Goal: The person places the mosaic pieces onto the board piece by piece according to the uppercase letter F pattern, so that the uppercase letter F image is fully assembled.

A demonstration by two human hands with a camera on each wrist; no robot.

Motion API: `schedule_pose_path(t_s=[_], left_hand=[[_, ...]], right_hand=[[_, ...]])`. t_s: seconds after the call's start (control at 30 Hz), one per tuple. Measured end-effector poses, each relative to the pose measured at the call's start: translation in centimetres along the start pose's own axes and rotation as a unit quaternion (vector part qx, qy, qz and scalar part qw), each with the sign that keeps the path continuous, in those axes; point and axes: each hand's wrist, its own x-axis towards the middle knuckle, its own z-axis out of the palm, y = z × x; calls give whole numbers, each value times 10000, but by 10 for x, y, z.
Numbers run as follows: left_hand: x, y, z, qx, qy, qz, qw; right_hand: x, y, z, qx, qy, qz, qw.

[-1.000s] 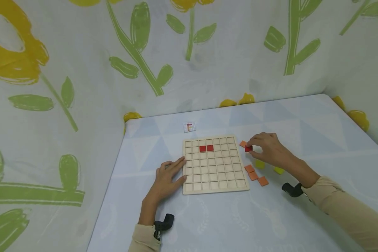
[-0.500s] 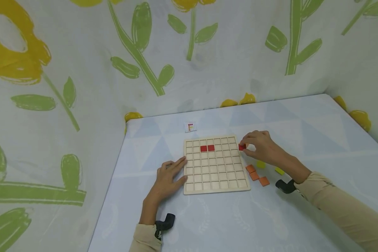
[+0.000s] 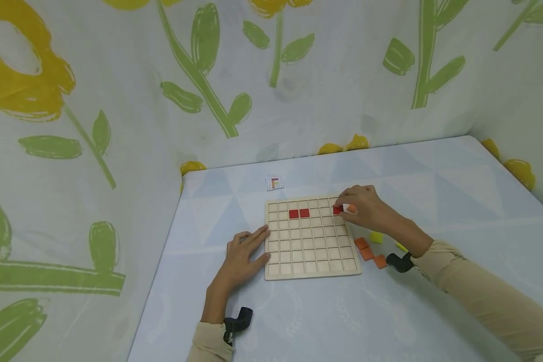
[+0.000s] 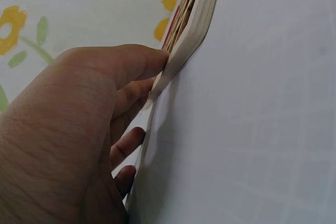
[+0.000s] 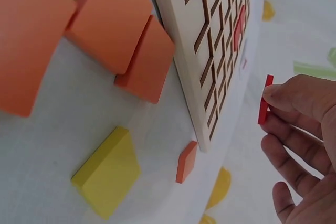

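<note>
A pale wooden grid board (image 3: 305, 246) lies on the table. Two red tiles (image 3: 299, 213) sit side by side in its second row from the far edge. My right hand (image 3: 364, 207) pinches another red tile (image 5: 266, 99) between thumb and fingers, held up over the board's far right part. On the board's left edge rest the thumb and fingertips of my left hand (image 3: 244, 256), the fingers extended. The left wrist view has the thumb touching the board's side (image 4: 190, 38).
Right of the board lie several orange tiles (image 3: 366, 253) and yellow tiles (image 3: 376, 237). Another orange tile (image 5: 187, 161) is near the board's corner. A small printed grid card (image 3: 275, 183) lies beyond the board. Flower-patterned cloth walls (image 3: 335, 90) rise behind and at the sides.
My right hand has carried the red tile leftward from beside the board to above its far right part. The left hand has stayed at the board's left edge.
</note>
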Motion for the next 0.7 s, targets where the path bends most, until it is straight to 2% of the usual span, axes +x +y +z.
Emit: schedule_pose_path(t_s=[0.23,0.7], left_hand=[[1,-2,0,-35,-108,-40,9999],[1,-1,-2,34,-85,52,9999]], right_hand=[[12,-3,6,-16,-136,25,9999],[28,-10,18,-133,-282,-83,9995]])
